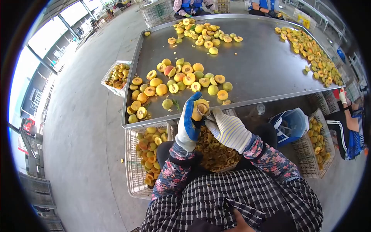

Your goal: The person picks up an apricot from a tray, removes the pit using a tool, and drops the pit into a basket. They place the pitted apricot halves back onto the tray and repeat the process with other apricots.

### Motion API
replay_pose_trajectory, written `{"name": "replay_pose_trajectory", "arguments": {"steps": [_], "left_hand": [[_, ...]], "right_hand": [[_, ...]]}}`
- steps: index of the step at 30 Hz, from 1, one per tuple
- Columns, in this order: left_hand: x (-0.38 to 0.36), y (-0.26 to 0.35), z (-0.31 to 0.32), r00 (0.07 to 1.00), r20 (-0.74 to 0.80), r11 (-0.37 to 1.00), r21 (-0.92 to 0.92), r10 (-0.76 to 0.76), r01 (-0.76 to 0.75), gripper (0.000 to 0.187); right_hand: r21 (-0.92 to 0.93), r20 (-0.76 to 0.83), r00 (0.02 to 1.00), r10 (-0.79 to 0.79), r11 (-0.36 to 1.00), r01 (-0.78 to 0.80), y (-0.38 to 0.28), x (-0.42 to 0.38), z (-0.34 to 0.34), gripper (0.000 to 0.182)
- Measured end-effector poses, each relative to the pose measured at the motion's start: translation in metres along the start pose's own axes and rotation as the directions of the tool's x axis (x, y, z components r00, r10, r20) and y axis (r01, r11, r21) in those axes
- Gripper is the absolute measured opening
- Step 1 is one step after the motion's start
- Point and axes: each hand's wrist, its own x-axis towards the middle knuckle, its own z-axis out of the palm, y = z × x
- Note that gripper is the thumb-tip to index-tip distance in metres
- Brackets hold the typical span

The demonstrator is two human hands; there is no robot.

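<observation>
My left hand (188, 123), in a white glove with blue coating, is closed around a halved peach (200, 108) just past the table's near edge. The cut side faces my other hand. My right hand (228, 129), in a striped white glove, pinches a small metal pitting tool (207, 113) whose tip is at the centre of the peach half. The fingers partly hide the tool's shape. Below both hands, a container of peach pits and scraps (216, 151) stands between my knees. Cut and whole peaches (189, 79) lie on the table close by.
The metal table (262, 65) has a raised rim. More peach halves lie in a far pile (205, 34) and along the right (309, 54). Crates of peaches (133, 170) flank me; a blue bucket (290, 123) stands right. Co-workers sit at the far side (191, 7) and right (349, 123).
</observation>
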Motion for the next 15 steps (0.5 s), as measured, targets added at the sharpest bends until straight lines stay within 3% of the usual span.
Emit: {"name": "replay_pose_trajectory", "arguments": {"steps": [2,4,6,10,11,13,15], "left_hand": [[-0.001,-0.005,-0.002,0.992,0.022,0.896,0.428,0.121,-0.118,0.045],[-0.004,-0.019,0.003,0.989,-0.054,0.902,0.419,0.14,-0.104,0.04],[-0.006,-0.014,0.006,0.987,-0.104,0.931,0.358,0.121,-0.076,0.044],[-0.007,-0.001,-0.001,0.998,-0.055,0.887,0.461,0.004,0.022,0.037],[-0.009,-0.003,0.003,0.995,-0.099,0.93,0.361,-0.033,0.067,0.035],[-0.01,-0.008,0.01,0.976,-0.205,0.934,0.358,0.066,0.012,0.033],[-0.012,-0.023,0.017,0.931,-0.349,0.992,-0.094,-0.109,0.08,0.041]], "right_hand": [[0.04,0.054,0.998,0.032,0.999,-0.034,-0.001,-0.001,0.002,0.034],[0.093,0.132,0.987,0.088,0.991,-0.101,-0.005,-0.002,0.002,0.033],[0.109,0.116,0.993,0.026,0.993,-0.039,0.0,-0.007,0.01,0.034],[0.107,0.147,0.989,0.02,0.994,-0.036,0.0,-0.007,0.006,0.036],[0.087,0.158,0.987,0.029,0.995,-0.043,-0.002,-0.007,0.004,0.036],[0.115,0.168,0.985,0.024,0.992,-0.044,-0.001,-0.008,0.009,0.035],[0.229,0.143,0.99,0.003,0.973,-0.036,-0.002,-0.006,0.012,0.032]]}}
